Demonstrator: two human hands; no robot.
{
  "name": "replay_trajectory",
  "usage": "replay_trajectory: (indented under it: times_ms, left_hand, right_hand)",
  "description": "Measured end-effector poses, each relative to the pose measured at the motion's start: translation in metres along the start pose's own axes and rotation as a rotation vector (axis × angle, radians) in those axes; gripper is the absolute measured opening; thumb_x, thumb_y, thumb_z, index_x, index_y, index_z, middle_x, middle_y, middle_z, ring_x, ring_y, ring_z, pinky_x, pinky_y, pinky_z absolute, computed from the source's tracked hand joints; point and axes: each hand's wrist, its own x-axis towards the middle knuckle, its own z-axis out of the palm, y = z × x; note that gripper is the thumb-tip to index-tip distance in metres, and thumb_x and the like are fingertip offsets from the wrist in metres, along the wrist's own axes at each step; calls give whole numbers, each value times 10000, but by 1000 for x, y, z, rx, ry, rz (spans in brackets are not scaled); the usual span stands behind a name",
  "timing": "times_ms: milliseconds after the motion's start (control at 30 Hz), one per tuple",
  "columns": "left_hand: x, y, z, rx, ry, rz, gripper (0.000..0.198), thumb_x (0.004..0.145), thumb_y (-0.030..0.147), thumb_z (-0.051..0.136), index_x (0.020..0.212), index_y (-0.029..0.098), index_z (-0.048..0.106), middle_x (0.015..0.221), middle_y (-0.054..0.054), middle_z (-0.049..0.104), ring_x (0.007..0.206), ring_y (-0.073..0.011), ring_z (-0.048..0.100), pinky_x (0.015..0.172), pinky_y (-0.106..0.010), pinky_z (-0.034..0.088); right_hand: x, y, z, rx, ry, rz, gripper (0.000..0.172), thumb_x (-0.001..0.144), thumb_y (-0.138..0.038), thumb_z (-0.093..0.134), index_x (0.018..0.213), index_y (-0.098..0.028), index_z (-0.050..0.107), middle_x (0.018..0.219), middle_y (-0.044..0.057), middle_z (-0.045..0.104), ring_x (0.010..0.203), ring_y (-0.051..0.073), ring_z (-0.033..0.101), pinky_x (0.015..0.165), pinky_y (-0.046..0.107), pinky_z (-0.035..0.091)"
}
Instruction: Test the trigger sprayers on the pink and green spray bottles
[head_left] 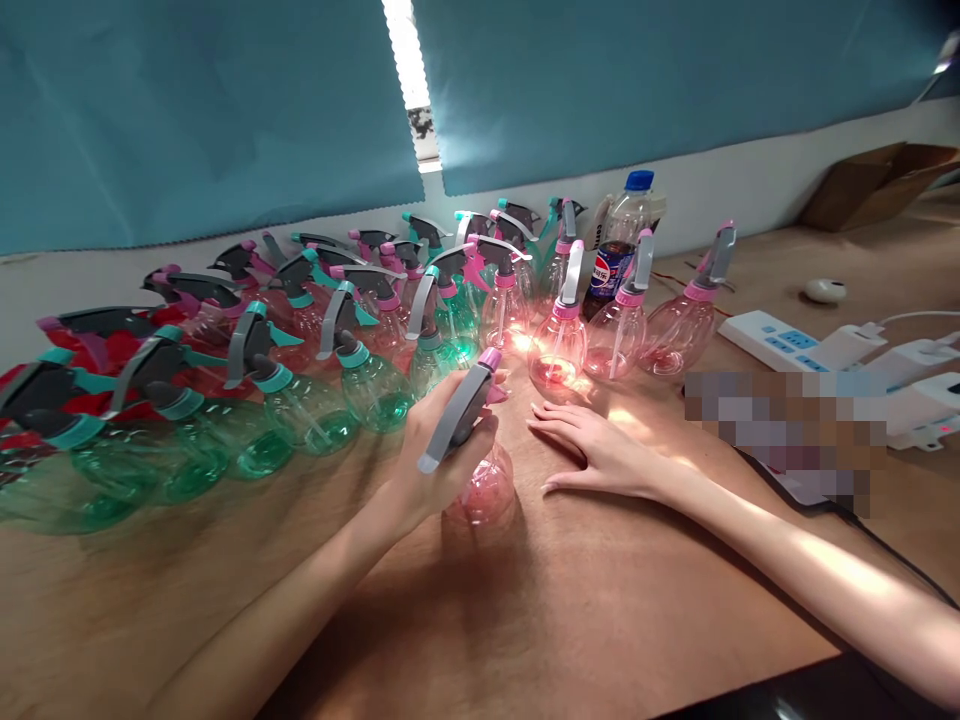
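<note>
My left hand point(442, 440) is wrapped round the neck of a pink spray bottle point(484, 492) with a grey and pink trigger head. The bottle stands nearly upright on the brown table point(600, 600). To its right, my right hand point(592, 450) lies on the tabletop with fingers stretched out, holding nothing. Just beyond the right fingertips is another pink spray bottle point(556, 355), with two more pink ones beside it. Green spray bottles point(311, 415) with turquoise collars form a row left of my left hand.
Behind them stand several more pink and green sprayers. A cola bottle point(611, 262) with a blue cap is at the back. On the right lie a white power strip point(772, 340) with chargers, a white earbud point(825, 291), a blurred-out device and a cardboard box point(862, 190).
</note>
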Motion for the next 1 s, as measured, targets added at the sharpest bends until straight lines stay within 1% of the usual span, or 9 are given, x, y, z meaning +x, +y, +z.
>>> replay_trajectory:
  times_ms: [100, 233, 367, 467, 533, 667, 800, 933, 1000]
  left_hand:
    - [-2, -1, 5, -70, 4, 10, 217, 892, 195, 529, 1097, 219, 595, 1053, -62, 638, 846, -191, 644, 801, -362, 544]
    - [-6, 3, 13, -128, 0, 36, 388, 889, 197, 538, 1271, 261, 529, 1211, -84, 608, 955, -209, 668, 805, -361, 553]
    - [-8, 6, 20, -129, 46, 32, 374, 881, 231, 570, 1252, 246, 527, 1183, -90, 604, 1026, -236, 662, 830, -378, 558]
    - [-5, 8, 23, -89, 90, -8, 320, 876, 254, 602, 1188, 225, 534, 1144, -94, 609, 1050, -252, 656, 830, -387, 558]
    - [-2, 10, 25, -64, 93, -39, 349, 871, 260, 617, 1200, 208, 511, 1165, -114, 597, 1068, -263, 649, 837, -401, 556]
    - [6, 16, 28, -8, 39, -70, 419, 870, 290, 646, 1239, 186, 476, 1236, -146, 553, 1126, -292, 615, 889, -442, 539]
    - [10, 18, 27, 14, 5, -55, 556, 831, 370, 728, 1287, 206, 457, 1295, -140, 508, 1167, -291, 572, 966, -457, 503]
    - [0, 8, 16, -17, -23, -124, 772, 813, 461, 737, 1439, 266, 330, 1410, -150, 430, 1208, -300, 543, 984, -487, 496]
    - [-11, 2, 7, 28, -63, -152, 826, 821, 500, 713, 1480, 283, 264, 1449, -145, 403, 1258, -310, 521, 1052, -536, 438]
  right_hand:
    - [1, -1, 0, -14, 5, -6, 788, 778, -602, 729, 1387, -137, 545, 1458, 229, 512, 1368, 366, 462, 1100, 561, 401]
    - [4, -11, -4, -8, 5, -22, 786, 774, -593, 735, 1382, -140, 531, 1428, 232, 536, 1343, 376, 485, 1065, 575, 435]
    - [2, -32, -7, 85, 87, -41, 843, 780, -584, 732, 1448, -176, 417, 1425, 214, 535, 1321, 362, 511, 1047, 577, 458]
    - [0, -53, -6, 155, 161, -72, 873, 787, -568, 735, 1479, -227, 327, 1439, 186, 520, 1327, 348, 507, 1055, 568, 458]
    - [0, -65, -5, 166, 211, -60, 899, 779, -569, 744, 1485, -249, 288, 1439, 173, 516, 1319, 353, 513, 1052, 574, 460]
    - [7, -84, -7, 151, 285, 8, 780, 816, -576, 702, 1423, -235, 351, 1365, 163, 563, 1262, 379, 552, 992, 580, 502]
    - [14, -93, -15, 146, 266, 104, 624, 878, -591, 614, 1348, -215, 448, 1221, 157, 635, 1148, 369, 615, 926, 551, 538]
    - [17, -90, -19, 103, 262, 123, 630, 878, -610, 601, 1349, -213, 470, 1243, 164, 623, 1171, 373, 588, 955, 553, 508]
    - [20, -82, -20, 61, 285, 125, 628, 866, -616, 613, 1328, -208, 494, 1237, 172, 615, 1169, 379, 580, 962, 568, 494]
